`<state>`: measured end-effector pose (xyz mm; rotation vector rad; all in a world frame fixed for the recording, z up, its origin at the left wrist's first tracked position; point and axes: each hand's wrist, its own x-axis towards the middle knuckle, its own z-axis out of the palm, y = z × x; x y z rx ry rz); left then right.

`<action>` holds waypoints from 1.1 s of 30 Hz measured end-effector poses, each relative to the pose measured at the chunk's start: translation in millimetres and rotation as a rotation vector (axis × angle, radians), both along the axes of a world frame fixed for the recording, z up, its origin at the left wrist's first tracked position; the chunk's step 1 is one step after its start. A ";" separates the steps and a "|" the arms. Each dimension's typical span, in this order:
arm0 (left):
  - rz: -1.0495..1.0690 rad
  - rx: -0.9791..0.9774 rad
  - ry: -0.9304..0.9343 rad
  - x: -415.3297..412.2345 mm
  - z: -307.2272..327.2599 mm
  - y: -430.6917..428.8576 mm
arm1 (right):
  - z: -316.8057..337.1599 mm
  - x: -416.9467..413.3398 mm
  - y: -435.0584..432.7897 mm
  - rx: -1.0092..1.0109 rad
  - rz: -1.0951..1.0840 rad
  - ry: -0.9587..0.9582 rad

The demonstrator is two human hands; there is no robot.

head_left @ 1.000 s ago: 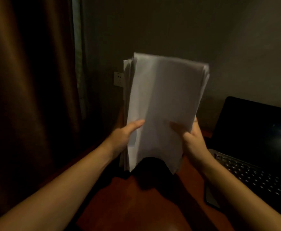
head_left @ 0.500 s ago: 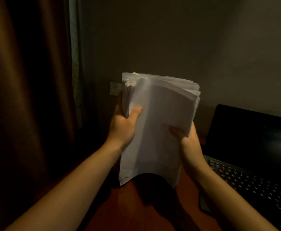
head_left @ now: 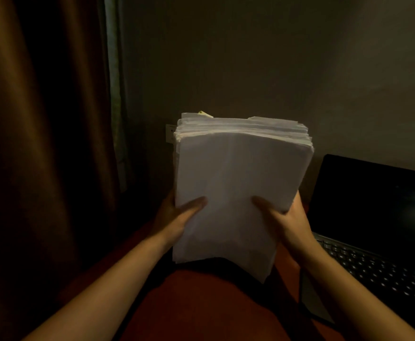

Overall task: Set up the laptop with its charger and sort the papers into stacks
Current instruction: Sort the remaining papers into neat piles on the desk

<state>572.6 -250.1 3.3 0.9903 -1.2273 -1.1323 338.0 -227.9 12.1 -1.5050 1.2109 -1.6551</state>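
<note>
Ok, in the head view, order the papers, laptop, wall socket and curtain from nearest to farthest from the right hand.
From the right hand:
1. papers: held by it, on its left.
2. laptop: open, just to its right.
3. socket: on the wall, past the papers' upper left corner.
4. curtain: far left of the view.
</note>
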 end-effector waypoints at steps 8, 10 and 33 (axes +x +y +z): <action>0.124 0.001 0.141 -22.8 -3.8 2.3 | -10.8 16.4 1.5 -0.010 -0.026 -0.068; 0.103 0.033 0.114 -28.5 -2.4 6.6 | -14.6 21.9 4.8 -0.023 -0.007 -0.057; 0.097 0.086 0.007 -28.9 -10.3 -0.6 | -9.8 1.6 -4.3 0.030 0.080 -0.178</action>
